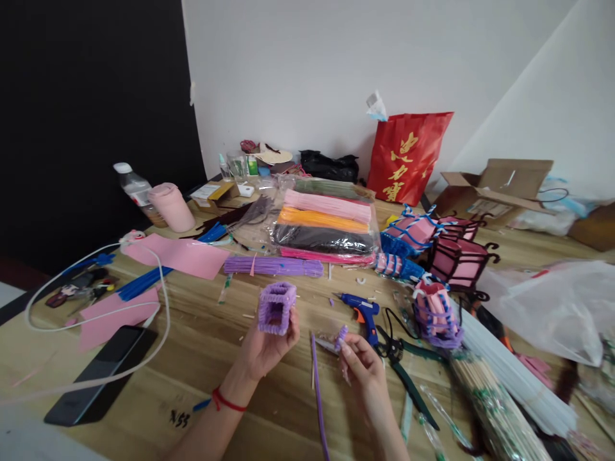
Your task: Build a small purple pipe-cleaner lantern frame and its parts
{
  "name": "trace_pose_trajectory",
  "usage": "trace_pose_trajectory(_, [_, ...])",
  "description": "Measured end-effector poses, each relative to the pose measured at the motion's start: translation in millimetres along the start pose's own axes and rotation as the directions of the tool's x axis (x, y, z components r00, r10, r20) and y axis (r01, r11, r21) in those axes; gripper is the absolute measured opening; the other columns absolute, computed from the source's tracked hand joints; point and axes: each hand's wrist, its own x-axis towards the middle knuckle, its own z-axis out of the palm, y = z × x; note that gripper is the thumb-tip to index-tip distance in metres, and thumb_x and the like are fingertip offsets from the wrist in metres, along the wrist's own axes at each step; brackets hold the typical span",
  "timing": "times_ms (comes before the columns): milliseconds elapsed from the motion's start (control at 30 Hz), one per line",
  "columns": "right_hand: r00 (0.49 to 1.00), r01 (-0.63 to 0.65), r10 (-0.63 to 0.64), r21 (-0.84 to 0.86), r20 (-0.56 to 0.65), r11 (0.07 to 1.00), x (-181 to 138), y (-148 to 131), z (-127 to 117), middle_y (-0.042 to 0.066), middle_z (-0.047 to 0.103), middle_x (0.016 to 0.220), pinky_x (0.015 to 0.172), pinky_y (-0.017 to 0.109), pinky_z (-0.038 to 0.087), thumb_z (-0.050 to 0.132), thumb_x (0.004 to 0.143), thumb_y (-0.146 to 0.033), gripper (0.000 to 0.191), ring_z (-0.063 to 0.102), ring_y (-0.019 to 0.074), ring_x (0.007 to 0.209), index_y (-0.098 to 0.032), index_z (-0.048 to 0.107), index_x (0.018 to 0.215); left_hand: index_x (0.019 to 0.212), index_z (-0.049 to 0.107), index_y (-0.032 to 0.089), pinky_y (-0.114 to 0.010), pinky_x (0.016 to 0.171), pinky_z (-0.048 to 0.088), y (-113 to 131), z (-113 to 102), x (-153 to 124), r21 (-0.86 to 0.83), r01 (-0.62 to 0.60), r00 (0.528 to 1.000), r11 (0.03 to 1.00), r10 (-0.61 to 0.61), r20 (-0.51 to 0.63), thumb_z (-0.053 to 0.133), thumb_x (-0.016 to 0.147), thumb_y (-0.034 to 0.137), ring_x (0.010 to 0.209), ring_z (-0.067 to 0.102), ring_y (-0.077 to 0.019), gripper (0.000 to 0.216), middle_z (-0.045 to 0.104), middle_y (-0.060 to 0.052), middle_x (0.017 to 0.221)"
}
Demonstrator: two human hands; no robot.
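My left hand (273, 349) holds up a small open box frame made of purple pipe cleaners (277, 308), its square opening facing me. A short coiled piece of purple pipe cleaner (341, 335) is pinched between the thumb and fingers of my right hand (364, 366). Between my hands a long purple pipe cleaner (319, 403) lies on the wooden table. Just beyond my right hand are a blue glue gun (361, 312) with an orange trigger and a pair of cutters with dark green handles (414, 394).
Behind the hands lie a purple pipe cleaner bundle (273, 266) and bagged coloured bundles (327, 221). Several lantern-like frames (456, 262) stand right, near wooden sticks (494, 403). A phone (100, 374), white cable (166, 307) and pink sheets (180, 255) are left. A red bag (408, 157) stands behind.
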Motion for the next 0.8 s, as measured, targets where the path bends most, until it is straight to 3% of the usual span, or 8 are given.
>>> trace_pose_trajectory(133, [0.999,0.033,-0.033,0.033,-0.008,0.999,3.9,-0.1,5.0,-0.003,0.058,0.068,0.039,0.015,0.027,0.070,0.074,-0.035,0.026,0.040,0.0052,0.045,-0.022,0.059,0.093,0.103,0.058,0.015,-0.032,0.090,0.047,-1.7,-2.0,2.6,0.157,-0.102,0.994,0.982,0.095,0.052,0.051,0.088,0.029,0.096,0.062,-0.0176,0.022,0.068,-0.008,0.097])
trace_pose_trajectory(267, [0.999,0.044,-0.048,-0.152,-0.026,0.987,15.1,7.5,7.1,0.003,0.066,0.077,0.038,0.019,0.033,0.078,0.063,-0.038,0.035,0.045,0.0086,0.046,-0.020,0.064,0.089,0.111,0.055,0.024,-0.034,0.093,0.043,-8.9,3.2,3.7,0.379,-0.354,0.935,0.855,0.311,0.173,0.063,0.081,0.027,0.100,0.060,-0.0167,0.032,0.066,-0.002,0.104])
trace_pose_trajectory(367, [0.997,0.014,-0.037,-0.293,-0.074,0.956,18.1,8.1,11.8,0.003,0.068,0.080,0.039,0.021,0.036,0.079,0.058,-0.041,0.041,0.045,0.0090,0.043,-0.020,0.067,0.092,0.114,0.053,0.025,-0.033,0.086,0.047,-14.6,7.3,-2.6,0.619,-0.475,0.874,0.626,0.419,0.246,0.076,0.066,0.020,0.096,0.061,-0.0199,0.053,0.065,-0.003,0.104])
trace_pose_trajectory(467, [0.991,-0.128,0.133,-0.144,0.030,0.981,12.1,-5.2,24.1,0.004,0.066,0.069,0.044,0.024,0.042,0.062,0.071,-0.060,0.046,0.052,0.0126,0.046,-0.019,0.068,0.090,0.113,0.054,0.027,-0.032,0.083,0.048,-18.8,10.9,-14.1,0.780,-0.561,0.776,0.278,0.505,0.378,0.080,0.054,0.006,0.098,0.059,-0.0228,0.069,0.062,-0.004,0.111])
trace_pose_trajectory(567, [0.908,-0.306,0.257,0.104,0.332,0.946,2.9,-25.7,41.8,0.010,0.068,0.084,0.061,0.032,0.050,0.041,0.076,-0.072,0.065,0.063,0.0215,0.073,-0.017,0.069,0.093,0.111,0.060,0.026,-0.046,0.103,0.032,-19.8,16.3,-22.9,0.746,-0.656,0.670,-0.111,0.371,0.644,0.073,0.060,0.004,0.114,0.049,-0.0292,0.056,0.060,-0.008,0.117])
trace_pose_trajectory(667, [0.913,-0.303,0.220,0.209,0.344,0.930,-1.6,-35.8,55.4,0.009,0.067,0.101,0.075,0.034,0.050,0.049,0.078,-0.064,0.055,0.062,0.0227,0.091,-0.020,0.065,0.105,0.104,0.066,0.032,-0.053,0.109,0.012,-16.0,22.8,-26.6,0.613,-0.668,0.600,-0.422,0.182,0.779,0.064,0.067,0.003,0.126,0.037,-0.0304,0.047,0.058,-0.005,0.121])
trace_pose_trajectory(733, [0.953,-0.243,0.179,0.260,0.246,0.934,-0.9,-33.2,58.4,0.007,0.067,0.106,0.084,0.033,0.047,0.059,0.078,-0.054,0.044,0.060,0.0213,0.098,-0.021,0.064,0.107,0.106,0.065,0.036,-0.054,0.109,0.008,-12.3,26.6,-29.9,0.580,-0.624,0.627,-0.524,0.107,0.772,0.060,0.068,0.002,0.132,0.027,-0.0313,0.051,0.048,-0.001,0.134])
trace_pose_trajectory(800, [0.983,-0.160,0.126,0.301,0.131,0.940,1.5,-26.9,57.0,0.004,0.067,0.107,0.087,0.032,0.046,0.066,0.075,-0.045,0.037,0.060,0.0193,0.099,-0.024,0.063,0.106,0.117,0.059,0.036,-0.055,0.109,0.009,-9.8,28.4,-35.1,0.608,-0.591,0.698,-0.530,0.043,0.715,0.057,0.067,0.000,0.135,0.019,-0.0328,0.061,0.031,0.001,0.145])
